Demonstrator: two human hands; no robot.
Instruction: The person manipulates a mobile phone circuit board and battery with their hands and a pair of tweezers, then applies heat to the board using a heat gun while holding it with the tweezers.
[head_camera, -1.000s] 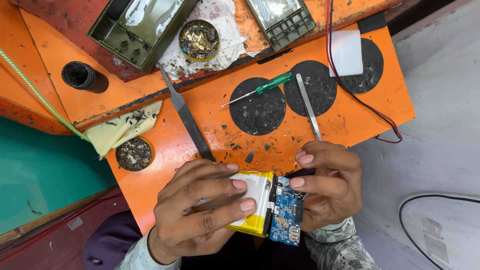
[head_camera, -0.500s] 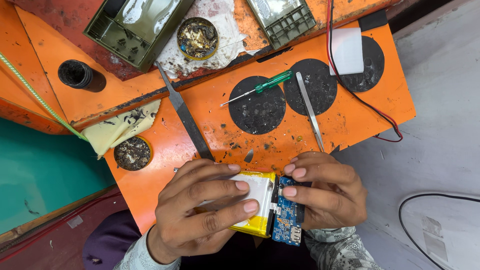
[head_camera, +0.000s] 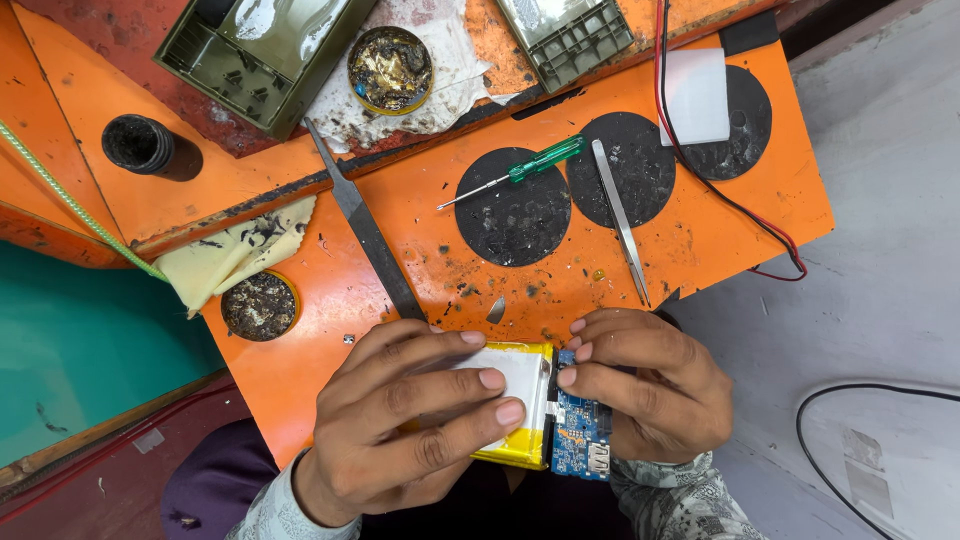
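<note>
Head view: left hand (head_camera: 415, 425) clamps flat silver-and-yellow pouch battery (head_camera: 520, 400) with 3 fingers across it; right hand (head_camera: 645, 385) pinches small blue circuit board (head_camera: 580, 440) against the battery's edge, both between the hands. Risk: board slips, joint wires tear or short. Steel tweezers (head_camera: 622, 220) lie just beyond right hand.

Scuffed orange worktable (head_camera: 700, 240) over pale grey floor (head_camera: 880, 250), teal surface (head_camera: 80, 350) at its left, daylight throughout.
</note>
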